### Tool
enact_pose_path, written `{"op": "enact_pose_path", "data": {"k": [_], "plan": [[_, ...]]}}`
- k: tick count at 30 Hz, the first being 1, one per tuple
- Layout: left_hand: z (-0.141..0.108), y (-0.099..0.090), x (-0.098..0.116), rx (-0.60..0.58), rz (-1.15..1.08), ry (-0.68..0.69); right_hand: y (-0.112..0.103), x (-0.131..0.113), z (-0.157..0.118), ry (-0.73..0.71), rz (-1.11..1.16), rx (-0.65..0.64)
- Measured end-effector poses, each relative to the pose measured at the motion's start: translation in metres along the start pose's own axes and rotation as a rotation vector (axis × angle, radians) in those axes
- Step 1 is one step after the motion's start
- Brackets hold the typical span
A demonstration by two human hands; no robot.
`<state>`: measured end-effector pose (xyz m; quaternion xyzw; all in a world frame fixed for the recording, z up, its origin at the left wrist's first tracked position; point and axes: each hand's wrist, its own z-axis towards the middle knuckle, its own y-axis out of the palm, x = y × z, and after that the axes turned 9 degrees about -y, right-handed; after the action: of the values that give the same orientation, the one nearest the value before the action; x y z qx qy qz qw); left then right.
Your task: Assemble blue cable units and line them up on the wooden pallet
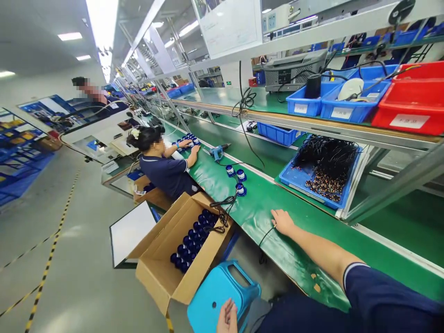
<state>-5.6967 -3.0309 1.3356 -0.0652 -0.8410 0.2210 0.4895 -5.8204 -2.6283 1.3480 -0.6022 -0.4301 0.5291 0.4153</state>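
Observation:
My right hand rests on the green mat of the bench. A thin black cable runs from between its thumb and fingers and hangs over the bench's near edge. Low in the view, my left hand is loosely curled with nothing visible in it, in front of a blue plastic stool. Farther along the bench, several dark blue round parts with white labels stand on the mat, with a coil of black cable near them at the edge.
An open cardboard box holding rows of blue parts stands beside the stool. A co-worker handles similar parts farther down, near a blue power tool. A blue tray of black cables and red bins are at right.

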Motion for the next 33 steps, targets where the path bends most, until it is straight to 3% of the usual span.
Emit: {"op": "enact_pose_path", "data": {"k": [5,8,11,14,16,19,22,24,27,30,33], "plan": [[0.086,-0.001,0.059,-0.133,0.166,0.128,-0.003,-0.016,0.016,-0.038,0.027,0.016],[0.161,-0.003,0.097,-0.116,0.307,0.295,-0.004,-0.026,0.041,-0.041,0.044,0.028],[0.248,0.019,0.151,-0.065,0.435,0.573,-0.002,-0.043,0.077,-0.061,0.053,0.049],[0.321,0.069,0.225,-0.057,0.567,0.885,-0.001,-0.066,0.121,-0.039,0.044,0.092],[0.354,0.112,0.281,-0.063,0.688,1.019,-0.003,-0.079,0.149,0.010,0.034,0.092],[0.387,0.177,0.361,-0.070,0.902,1.116,-0.009,-0.091,0.183,0.089,0.033,0.057],[0.413,0.238,0.420,-0.083,1.055,1.235,-0.014,-0.093,0.207,0.104,0.051,0.023],[0.426,0.273,0.443,-0.088,1.128,1.274,-0.014,-0.090,0.215,0.085,0.077,0.007],[0.438,0.305,0.456,-0.240,1.229,1.277,-0.006,-0.086,0.217,0.090,0.087,0.019],[0.442,0.312,0.450,-0.387,1.258,1.304,0.009,-0.076,0.204,0.115,0.065,0.090],[0.438,0.304,0.434,-0.421,1.243,1.360,0.021,-0.058,0.177,0.073,0.033,0.205]]}}
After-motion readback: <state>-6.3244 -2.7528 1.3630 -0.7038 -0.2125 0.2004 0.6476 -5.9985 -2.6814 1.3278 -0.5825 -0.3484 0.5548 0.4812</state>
